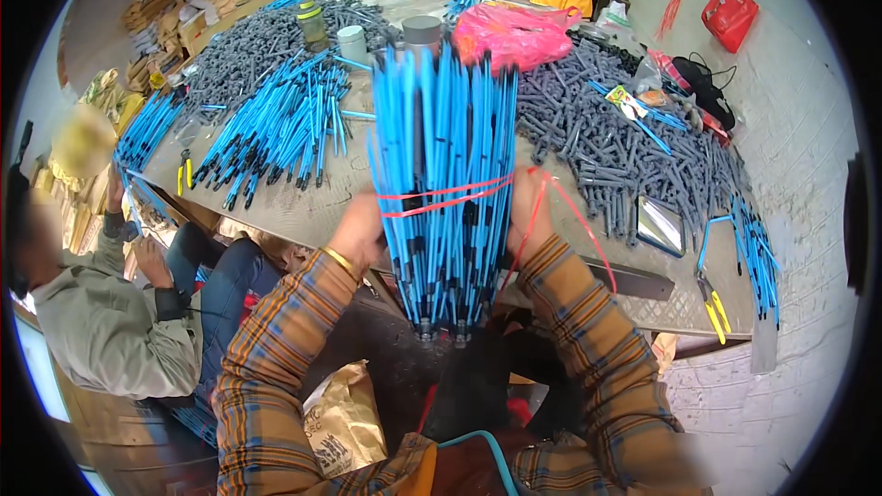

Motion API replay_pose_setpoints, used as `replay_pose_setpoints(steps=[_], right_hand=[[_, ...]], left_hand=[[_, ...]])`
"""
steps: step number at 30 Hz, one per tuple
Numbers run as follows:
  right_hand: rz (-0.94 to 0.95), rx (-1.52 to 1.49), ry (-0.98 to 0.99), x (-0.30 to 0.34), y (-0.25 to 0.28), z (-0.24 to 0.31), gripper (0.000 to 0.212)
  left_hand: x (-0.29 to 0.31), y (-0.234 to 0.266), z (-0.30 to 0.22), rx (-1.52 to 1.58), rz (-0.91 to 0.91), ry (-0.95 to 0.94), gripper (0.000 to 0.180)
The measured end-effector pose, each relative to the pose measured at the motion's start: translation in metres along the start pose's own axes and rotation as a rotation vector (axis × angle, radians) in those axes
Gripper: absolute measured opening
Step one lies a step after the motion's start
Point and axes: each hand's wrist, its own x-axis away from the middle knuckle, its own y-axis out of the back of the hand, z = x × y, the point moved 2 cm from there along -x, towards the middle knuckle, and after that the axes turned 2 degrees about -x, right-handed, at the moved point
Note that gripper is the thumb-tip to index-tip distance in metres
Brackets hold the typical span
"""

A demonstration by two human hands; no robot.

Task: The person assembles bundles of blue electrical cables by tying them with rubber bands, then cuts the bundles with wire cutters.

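Upright in front of me stands a thick bundle of blue rods with black sections [446, 142], its upper ends blurred. Red plastic string [446, 197] wraps around its middle, and a loose loop of it hangs on the right past my wrist. My left hand [358, 231] is pressed to the bundle's left side, and my right hand [529, 211] clasps the right side near the string. The fingers of both hands are partly hidden behind the rods. Whether either hand also pinches the string, I cannot tell.
Grey plastic parts [625, 138] are heaped on the table at right, more blue rods [285, 119] at left. Yellow-handled pliers [712, 308] and a phone [660, 225] lie near the right edge. A person [119, 312] sits at left; others sit across the table.
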Motion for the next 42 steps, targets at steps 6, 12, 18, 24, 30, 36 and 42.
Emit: replay_pose_setpoints(steps=[6,12,18,24,30,36,42], right_hand=[[0.051,0.270,0.575,0.018,-0.075,0.107,0.038],[0.168,0.174,0.735,0.008,-0.087,0.112,0.038],[0.146,0.121,0.412,-0.034,-0.031,0.025,0.032],[0.265,0.105,0.143,0.012,0.008,0.053,0.032],[0.401,0.660,0.067,0.073,0.053,0.135,0.032],[0.431,1.039,-0.188,0.173,0.091,0.139,0.022],[0.183,0.925,0.140,0.233,0.179,0.060,0.034]], left_hand=[[0.028,-0.029,-0.098,0.450,-0.098,-0.406,0.040],[-0.004,-0.007,-0.080,0.635,0.154,-0.372,0.043],[-0.036,-0.013,-0.026,0.626,-0.189,-0.359,0.044],[-0.028,-0.046,-0.003,0.976,0.576,-0.362,0.031],[0.092,-0.142,-0.078,-0.591,0.493,-0.969,0.024],[0.204,-0.217,0.001,-1.148,0.498,-1.322,0.019],[0.214,-0.244,0.125,-1.185,0.363,-1.067,0.023]])
